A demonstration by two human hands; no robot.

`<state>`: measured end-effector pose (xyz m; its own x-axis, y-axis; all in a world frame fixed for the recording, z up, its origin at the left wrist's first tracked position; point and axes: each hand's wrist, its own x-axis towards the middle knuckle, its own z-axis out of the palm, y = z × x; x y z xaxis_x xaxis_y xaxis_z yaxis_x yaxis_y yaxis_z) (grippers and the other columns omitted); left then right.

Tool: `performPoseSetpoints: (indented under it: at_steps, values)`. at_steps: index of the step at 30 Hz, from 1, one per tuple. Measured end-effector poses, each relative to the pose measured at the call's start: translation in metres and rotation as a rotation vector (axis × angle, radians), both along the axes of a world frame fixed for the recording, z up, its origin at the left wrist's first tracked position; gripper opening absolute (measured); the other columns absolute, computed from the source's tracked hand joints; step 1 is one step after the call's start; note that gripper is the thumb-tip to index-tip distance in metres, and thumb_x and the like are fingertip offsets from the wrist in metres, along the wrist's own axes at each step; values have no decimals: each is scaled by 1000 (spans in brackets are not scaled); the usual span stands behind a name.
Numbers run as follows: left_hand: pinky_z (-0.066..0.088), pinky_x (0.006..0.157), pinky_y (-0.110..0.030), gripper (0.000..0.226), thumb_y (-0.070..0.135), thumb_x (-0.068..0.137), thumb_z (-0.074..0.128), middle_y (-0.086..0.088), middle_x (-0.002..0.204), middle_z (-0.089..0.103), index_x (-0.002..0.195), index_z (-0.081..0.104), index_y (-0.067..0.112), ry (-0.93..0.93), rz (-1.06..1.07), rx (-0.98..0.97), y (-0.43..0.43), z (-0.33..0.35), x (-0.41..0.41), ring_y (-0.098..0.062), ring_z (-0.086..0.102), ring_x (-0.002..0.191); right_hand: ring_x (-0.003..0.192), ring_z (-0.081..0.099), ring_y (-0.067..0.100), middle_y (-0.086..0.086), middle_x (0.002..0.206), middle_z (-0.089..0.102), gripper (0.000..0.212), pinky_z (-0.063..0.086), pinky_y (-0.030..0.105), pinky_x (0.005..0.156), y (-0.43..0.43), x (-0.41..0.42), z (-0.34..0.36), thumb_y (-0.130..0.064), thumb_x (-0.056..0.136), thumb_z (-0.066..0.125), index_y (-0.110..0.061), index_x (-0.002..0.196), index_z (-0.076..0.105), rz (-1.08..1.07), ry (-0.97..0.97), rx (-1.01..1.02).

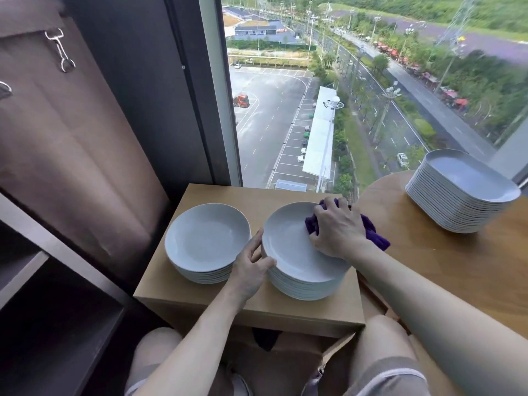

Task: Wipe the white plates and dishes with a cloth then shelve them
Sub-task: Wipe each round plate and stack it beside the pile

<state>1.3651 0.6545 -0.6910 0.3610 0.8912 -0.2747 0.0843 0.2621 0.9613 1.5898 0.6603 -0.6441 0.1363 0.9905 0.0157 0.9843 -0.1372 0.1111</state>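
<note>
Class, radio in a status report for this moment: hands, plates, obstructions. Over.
Right hand grips purple cloth on top plate of right stack. Left hand holds that stack's rim. Left stack, rectangular dishes untouched. Nothing blocking.

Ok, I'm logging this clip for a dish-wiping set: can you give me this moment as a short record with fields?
right hand: presses purple cloth on top plate of right round stack
left hand: grips that stack's near-left rim
left round stack: beside it, untouched, same wooden stand
rectangular dishes: stacked on wooden table, far right
shelf: dark unit, lower left
</note>
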Motion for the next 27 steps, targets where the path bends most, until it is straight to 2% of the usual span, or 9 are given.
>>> performPoseSetpoints:
  at_steps: [2,5,9,14,19,20,23,25,27]
  values:
    - [49,113,-41,86,13,76,67,20,138,63,155,42,35,5,-11,-4,1,1,0,-1,60,128,127,40,35,10,138,46,49,35,51,101,10,-7,-5,-49,90,51,-18,127,55,-17,35,59]
    - [47,115,-42,89,8,80,68,17,137,66,161,36,27,15,-14,-23,1,1,-2,-4,62,128,125,40,35,10,137,44,52,36,52,100,24,-23,-11,-49,88,52,-17,129,52,-16,124,74]
    - [51,110,-37,77,-6,96,62,14,146,60,158,38,31,-13,-21,-26,1,-2,-4,-5,59,132,120,43,33,9,132,45,53,38,49,95,32,-49,-15,-51,87,51,-20,130,49,71,229,53]
    - [46,115,-33,69,10,100,67,19,151,54,159,38,33,-19,-85,-2,3,-5,-7,-3,52,139,111,43,27,2,123,49,51,40,46,92,3,-64,-11,-55,84,47,-24,123,49,254,300,13]
    - [46,112,-26,74,0,103,59,32,132,64,160,28,34,4,-109,-41,4,-5,-9,-7,55,137,123,38,26,-3,128,46,47,38,44,99,-26,-52,-5,-53,86,42,-29,126,52,305,374,-147]
    - [47,111,-26,74,1,103,59,30,132,65,161,28,35,11,-120,-46,3,-4,-9,-6,56,136,124,38,25,-4,127,46,48,38,44,99,-28,-49,-2,-54,86,43,-31,127,53,301,380,-179]
    - [50,110,-29,75,3,103,60,30,133,65,163,28,35,22,-114,-58,3,-1,-8,-4,59,131,121,39,24,-5,125,46,48,38,45,99,-34,-39,12,-54,86,50,-36,129,56,308,322,-277]
    - [52,106,-27,73,0,104,57,40,122,64,162,30,36,30,-92,-51,2,0,-7,0,61,127,118,39,22,-5,121,46,40,37,45,96,-38,-28,20,-54,85,52,-38,121,59,311,233,-327]
    - [51,107,-27,72,-1,104,55,39,129,61,160,31,37,37,-88,-49,0,2,-6,5,59,125,116,40,21,-6,114,45,33,35,43,93,-41,-12,26,-53,84,51,-37,112,60,267,172,-350]
